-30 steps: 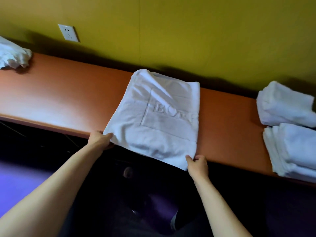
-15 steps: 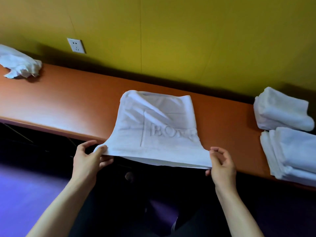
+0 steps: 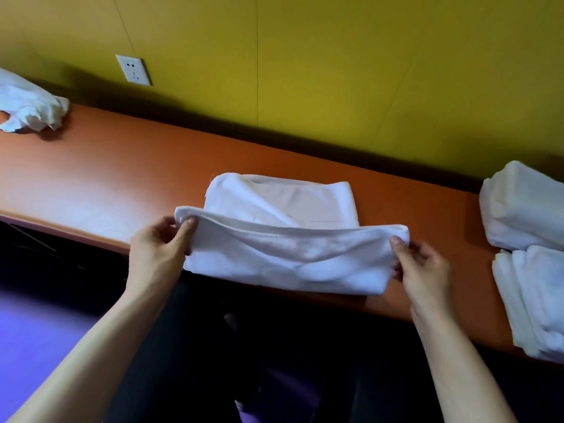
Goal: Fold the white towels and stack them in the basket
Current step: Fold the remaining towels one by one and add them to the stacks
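From the head camera, I look down on a white towel lying on an orange shelf that runs left to right below a yellow wall. The towel's long axis runs along the shelf's front edge. Its near half is lifted and its far half rests flat on the shelf toward the wall. My left hand pinches the towel's left near corner, thumb on top and fingers closed under the hem. My right hand pinches the right near corner the same way. Both hands sit at equal reach, one at each end of the raised edge, so I judge the next move is to carry that edge away from me, over the flat half. At the shelf's right end lie folded towels. At its left end sits a crumpled towel. I see no basket.
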Demonstrator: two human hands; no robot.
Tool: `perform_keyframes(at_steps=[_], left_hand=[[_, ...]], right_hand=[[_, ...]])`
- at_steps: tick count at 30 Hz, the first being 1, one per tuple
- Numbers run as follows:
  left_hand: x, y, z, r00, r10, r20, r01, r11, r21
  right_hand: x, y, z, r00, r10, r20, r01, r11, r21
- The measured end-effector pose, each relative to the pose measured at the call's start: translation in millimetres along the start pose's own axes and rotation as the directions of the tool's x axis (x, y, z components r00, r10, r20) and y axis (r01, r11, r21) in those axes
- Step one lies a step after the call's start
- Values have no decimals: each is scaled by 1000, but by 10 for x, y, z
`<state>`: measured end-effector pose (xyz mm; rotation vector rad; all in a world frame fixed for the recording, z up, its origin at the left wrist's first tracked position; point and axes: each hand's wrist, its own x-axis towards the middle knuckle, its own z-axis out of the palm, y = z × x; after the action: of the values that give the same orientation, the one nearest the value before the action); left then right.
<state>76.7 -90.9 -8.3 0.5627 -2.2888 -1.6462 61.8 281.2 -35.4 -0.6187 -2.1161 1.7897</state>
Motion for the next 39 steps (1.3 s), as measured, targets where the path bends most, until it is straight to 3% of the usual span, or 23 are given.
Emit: perform_keyframes(at_steps=[3, 7, 17, 20, 22, 24, 27, 29, 31, 33, 39], left_hand=[[412, 14, 142, 991, 123, -60, -111, 980, 166], [899, 64, 425, 974, 199, -103, -170, 956, 241], [1884, -277, 1073, 986, 136, -96, -86, 910, 406], [2054, -505, 1206, 993, 90, -74, -49, 900, 434], [2026, -635, 1266, 994, 82, -74, -33, 858, 512], [1835, -717, 1330, 977, 214, -6, -162, 758, 632], [1273, -661, 1441, 865, 447, 225, -486, 641, 594], [863, -662, 1547, 783, 464, 415, -622, 566, 540], [550, -766, 1657, 706, 410, 578, -707, 459, 538], [415, -875, 1708, 690, 315, 651, -718, 406, 565], [449, -801, 1723, 704, 187, 685, -695, 378, 611]], right_hand=[[377, -56, 195, 977, -214, -8, 208, 957, -201], [853, -170, 532, 935, -354, 12, 348, 910, -226], [1834, 285, 1233, 955, -295, -4, 281, 914, -292], [1960, 494, 1316, 971, -233, 41, 230, 884, -407], [1922, 579, 1303, 961, -260, 91, 266, 790, -553], [1827, 597, 1283, 897, -406, 175, 421, 665, -617], [1691, 537, 1343, 707, -549, 446, 705, 493, -510], [1671, 576, 1402, 608, -470, 640, 794, 394, -464], [1643, 676, 1412, 576, -303, 759, 812, 321, -487], [1596, 757, 1375, 596, -171, 785, 791, 291, -537], [1153, 726, 1096, 745, -69, 664, 644, 337, -687]])
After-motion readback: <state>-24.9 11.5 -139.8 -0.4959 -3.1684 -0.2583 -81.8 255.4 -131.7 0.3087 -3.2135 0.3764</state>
